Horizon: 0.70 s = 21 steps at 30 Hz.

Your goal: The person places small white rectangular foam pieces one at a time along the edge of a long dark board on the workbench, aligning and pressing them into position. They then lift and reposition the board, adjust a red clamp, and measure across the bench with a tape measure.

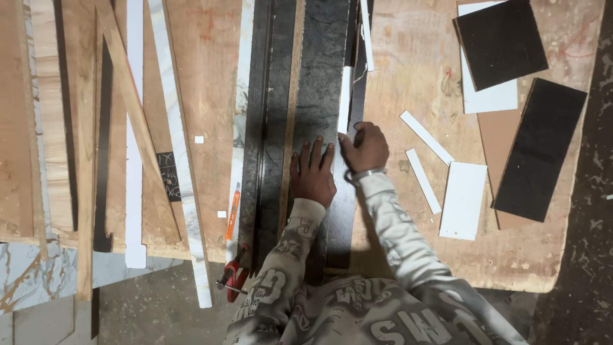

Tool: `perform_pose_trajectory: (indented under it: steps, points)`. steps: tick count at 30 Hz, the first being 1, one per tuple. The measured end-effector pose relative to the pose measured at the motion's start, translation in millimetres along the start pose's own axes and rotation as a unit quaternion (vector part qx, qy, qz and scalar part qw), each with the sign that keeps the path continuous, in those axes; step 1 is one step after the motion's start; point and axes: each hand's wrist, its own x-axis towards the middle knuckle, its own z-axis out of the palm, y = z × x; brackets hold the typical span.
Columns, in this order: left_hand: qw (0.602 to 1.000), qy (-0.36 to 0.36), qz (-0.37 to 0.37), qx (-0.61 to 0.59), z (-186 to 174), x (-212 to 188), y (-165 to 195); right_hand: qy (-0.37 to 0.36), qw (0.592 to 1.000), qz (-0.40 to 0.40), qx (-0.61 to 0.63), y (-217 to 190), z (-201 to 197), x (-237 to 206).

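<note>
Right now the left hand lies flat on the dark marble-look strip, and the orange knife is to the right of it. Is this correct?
Not quite. In the head view the left hand lies flat on the dark strip, but the orange knife is to its left, not right.

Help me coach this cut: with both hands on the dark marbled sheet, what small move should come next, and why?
Probably draw the right hand toward the body along the sheet's edge. The left hand lies flat, pinning the dark marbled sheet, while the right grips something small at the edge beside the white strip.
</note>
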Motion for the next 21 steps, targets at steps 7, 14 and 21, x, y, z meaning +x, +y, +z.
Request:
perform_pose_trajectory:
  steps: [7, 14, 21]
  points:
    - [0.999, 0.040, 0.017, -0.010, 3.2, 0.0, -3.6, -0.066, 0.996, 0.031, -0.056, 15.3, 9.6, -16.4]
    - [0.998, 0.049, 0.022, -0.036, 3.9, 2.8, -5.4, -0.092, 0.987, 0.133, 0.018, 19.1, -18.7, -52.3]
    - [0.995, 0.082, 0.026, -0.041, 6.4, 1.9, -5.5, 0.049, 0.998, -0.002, -0.028, -8.1, -0.5, -25.0]
